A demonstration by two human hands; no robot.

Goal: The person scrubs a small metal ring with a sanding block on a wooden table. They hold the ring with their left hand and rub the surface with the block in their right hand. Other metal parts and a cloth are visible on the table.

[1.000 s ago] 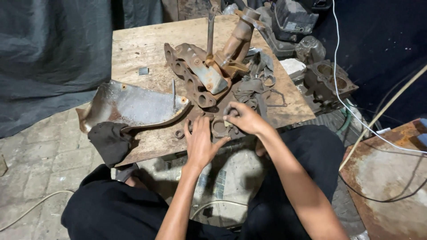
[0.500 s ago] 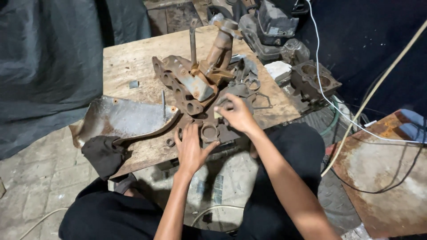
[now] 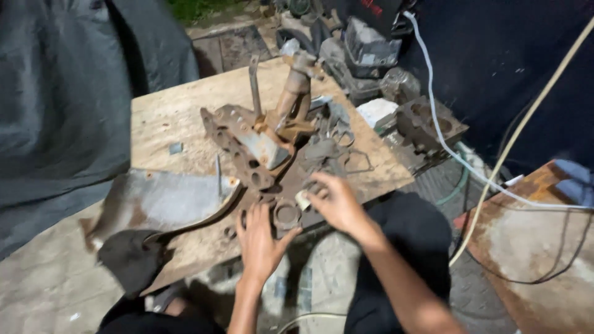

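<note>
Rust-brown manifold (orange patches) on a pale tan board, beside a grey metal sheet.

Two hands showing: left hand, right hand. One wooden board, one rusty manifold, one curved metal sheet, one dark cloth lying there.

Rusty ported metal flange lies flat at the plywood board's near edge.
</note>
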